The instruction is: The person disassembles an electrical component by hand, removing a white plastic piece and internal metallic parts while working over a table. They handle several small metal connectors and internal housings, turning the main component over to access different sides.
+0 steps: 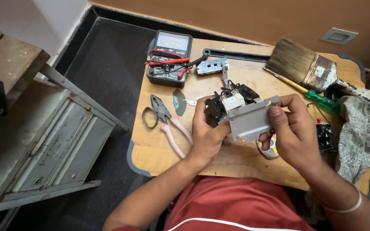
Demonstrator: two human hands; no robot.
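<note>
Both my hands up, fingers curled in a grip.

My left hand (207, 130) comes in from below left, thumb up, fingers (202, 109) bent inward; my right hand (292, 132) faces it, thumb pressed flat, a band on its wrist.

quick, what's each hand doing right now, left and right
Left hand: closed on the left side of the grey electrical unit, holding it above the table.
Right hand: closed on the unit's right side, thumb on its grey plate.

One multimeter (169, 57), one pliers (168, 122), one paintbrush (311, 68), one screwdriver (309, 93), one rag (360, 137), one tape roll (270, 147), two hands (206, 130) (294, 130).
</note>
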